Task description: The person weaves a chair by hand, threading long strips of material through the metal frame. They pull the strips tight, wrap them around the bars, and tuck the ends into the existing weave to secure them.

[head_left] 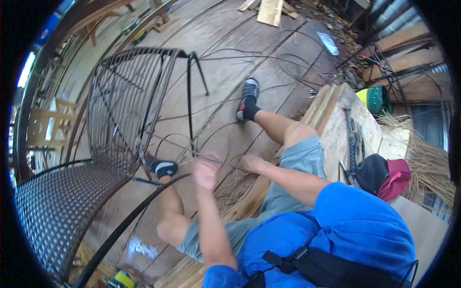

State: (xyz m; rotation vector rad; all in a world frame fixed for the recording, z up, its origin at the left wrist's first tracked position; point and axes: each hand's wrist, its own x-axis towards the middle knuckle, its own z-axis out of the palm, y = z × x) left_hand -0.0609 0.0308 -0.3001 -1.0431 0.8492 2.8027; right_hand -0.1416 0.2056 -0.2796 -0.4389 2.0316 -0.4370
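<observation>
My left hand (206,174) is blurred by motion, with a long thin dark strand (223,162) crossing at its fingers. Whether those fingers grip the strand cannot be made out. To its right, my right hand (249,163) is closed on the same strand. The strand stretches up and left toward a woven chair (67,201) on a black metal frame. A tight weave covers one broad section of the chair, while another section (129,81) shows spaced parallel strands.
Loose strands (240,58) trail over the plank floor (216,33). On the wooden block (336,120) beside me are dark tools (354,144) and a black and maroon cap (384,176). A yellow-green container (374,100) and dry fibres (432,168) are farther right.
</observation>
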